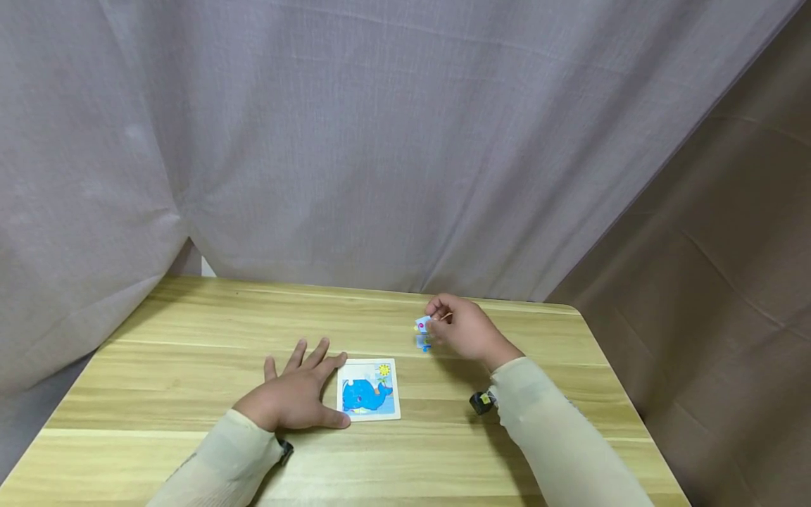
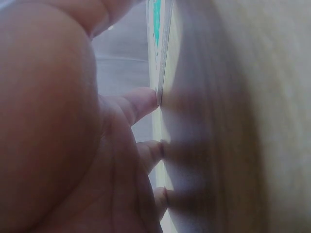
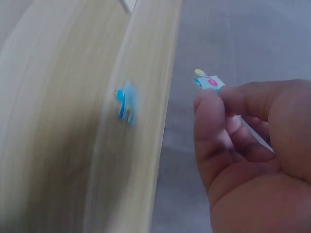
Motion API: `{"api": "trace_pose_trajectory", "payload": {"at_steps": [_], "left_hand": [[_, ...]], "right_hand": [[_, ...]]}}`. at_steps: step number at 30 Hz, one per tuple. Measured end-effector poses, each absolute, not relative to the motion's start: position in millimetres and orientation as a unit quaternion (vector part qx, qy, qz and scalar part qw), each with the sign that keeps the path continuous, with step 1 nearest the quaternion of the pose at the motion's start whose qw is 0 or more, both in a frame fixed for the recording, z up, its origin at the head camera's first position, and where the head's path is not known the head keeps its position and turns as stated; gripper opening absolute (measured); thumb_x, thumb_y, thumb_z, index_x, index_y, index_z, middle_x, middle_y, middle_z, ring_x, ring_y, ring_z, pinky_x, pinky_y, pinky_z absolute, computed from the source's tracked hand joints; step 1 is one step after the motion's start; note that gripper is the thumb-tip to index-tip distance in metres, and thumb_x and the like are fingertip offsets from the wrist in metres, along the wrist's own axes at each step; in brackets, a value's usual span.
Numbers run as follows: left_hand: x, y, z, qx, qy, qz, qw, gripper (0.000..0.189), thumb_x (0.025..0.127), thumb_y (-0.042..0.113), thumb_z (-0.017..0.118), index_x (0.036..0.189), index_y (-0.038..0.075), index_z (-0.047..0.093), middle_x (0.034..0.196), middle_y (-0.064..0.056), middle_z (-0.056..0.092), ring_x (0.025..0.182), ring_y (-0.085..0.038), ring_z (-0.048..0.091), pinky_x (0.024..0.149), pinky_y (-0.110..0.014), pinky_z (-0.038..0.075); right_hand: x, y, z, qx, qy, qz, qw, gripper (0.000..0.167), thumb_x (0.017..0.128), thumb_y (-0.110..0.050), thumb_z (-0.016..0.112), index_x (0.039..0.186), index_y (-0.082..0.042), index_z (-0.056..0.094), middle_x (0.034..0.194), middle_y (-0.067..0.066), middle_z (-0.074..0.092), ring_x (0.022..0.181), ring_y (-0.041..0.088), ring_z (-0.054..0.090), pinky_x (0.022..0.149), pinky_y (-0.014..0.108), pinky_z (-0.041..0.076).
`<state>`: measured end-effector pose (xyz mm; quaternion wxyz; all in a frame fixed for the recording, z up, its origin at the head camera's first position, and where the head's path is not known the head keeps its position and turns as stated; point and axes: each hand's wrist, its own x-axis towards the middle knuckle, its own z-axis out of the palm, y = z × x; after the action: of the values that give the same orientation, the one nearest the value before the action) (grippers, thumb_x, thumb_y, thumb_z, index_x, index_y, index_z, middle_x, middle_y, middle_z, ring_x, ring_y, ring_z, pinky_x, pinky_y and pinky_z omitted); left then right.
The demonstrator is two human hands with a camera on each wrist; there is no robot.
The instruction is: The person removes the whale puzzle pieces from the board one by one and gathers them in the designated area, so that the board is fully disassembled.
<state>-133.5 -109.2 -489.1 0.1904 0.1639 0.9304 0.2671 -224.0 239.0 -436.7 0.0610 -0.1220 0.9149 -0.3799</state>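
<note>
My left hand (image 1: 293,400) lies spread at the left side of the puzzle board (image 1: 397,396), its fingers fanned wide; the index fingertip touches the board's upper left corner and the thumb reaches its lower left corner, with nothing gripped between them. The board lies flat on the wooden table (image 1: 190,338), showing a blue whale (image 1: 362,396) and a yellow flower (image 1: 384,370). With my right hand (image 1: 467,331) I pinch 1 puzzle piece (image 3: 210,82) between thumb and index finger, raised off the wood; it bears a pink swirl and a yellow tab. A thin pale edge shows behind my curled fingers, and I cannot tell what it is. Another blue piece (image 3: 128,103) lies loose on the table, near my right hand and apart from the board. A grey curtain (image 1: 329,141) hangs behind the table.
</note>
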Motion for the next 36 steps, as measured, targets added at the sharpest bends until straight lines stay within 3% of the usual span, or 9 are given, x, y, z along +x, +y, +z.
{"api": "trace_pose_trajectory", "payload": {"at_steps": [9,14,26,32,36], "left_hand": [[-133,-109,-489,0.162,0.931,0.267,0.191,0.117,0.082,0.07,0.092,0.178,0.032,0.037,0.192,-0.009,0.007,0.175,-0.051,-0.008,0.12,-0.095,-0.011],[-133,-109,-489,0.162,0.931,0.267,0.191,0.117,0.081,0.07,0.092,0.178,0.032,0.037,0.192,-0.009,0.007,0.175,-0.05,-0.008,0.12,-0.095,-0.011],[-134,-110,-491,0.162,0.931,0.265,0.19,0.118,0.081,0.071,0.092,0.178,0.033,0.036,0.192,-0.008,0.006,0.175,-0.049,-0.008,0.12,-0.095,-0.011],[-134,-109,-491,0.163,0.932,0.263,0.191,0.117,0.082,0.071,0.091,0.178,0.033,0.036,0.192,-0.008,0.006,0.175,-0.05,-0.008,0.12,-0.095,-0.011],[-134,-109,-491,0.163,0.932,0.263,0.19,0.117,0.082,0.071,0.091,0.178,0.033,0.036,0.192,-0.009,0.006,0.175,-0.05,-0.008,0.12,-0.095,-0.011]], "right_hand": [[-233,271,-449,-0.089,0.938,-0.332,0.05,0.009,0.106,-0.015,0.076,0.115,-0.014,0.076,0.097,0.003,0.072,0.082,0.016,0.067,0.074,0.03,0.056],[-235,281,-454,-0.054,0.933,-0.349,0.073,0.01,0.106,-0.014,0.076,0.115,-0.009,0.077,0.097,0.006,0.073,0.081,0.019,0.073,0.069,0.03,0.058],[-239,285,-469,-0.012,0.923,-0.372,0.103,0.008,0.103,-0.011,0.079,0.109,-0.006,0.078,0.096,0.008,0.075,0.081,0.019,0.075,0.075,0.034,0.066],[-239,285,-473,-0.032,0.945,-0.313,0.084,0.006,0.101,-0.014,0.08,0.101,-0.009,0.078,0.086,0.003,0.074,0.074,0.018,0.07,0.066,0.031,0.058],[-240,284,-475,-0.04,0.959,-0.271,0.074,0.007,0.102,-0.018,0.081,0.098,-0.012,0.079,0.085,0.0,0.072,0.076,0.016,0.065,0.069,0.031,0.054]]}}
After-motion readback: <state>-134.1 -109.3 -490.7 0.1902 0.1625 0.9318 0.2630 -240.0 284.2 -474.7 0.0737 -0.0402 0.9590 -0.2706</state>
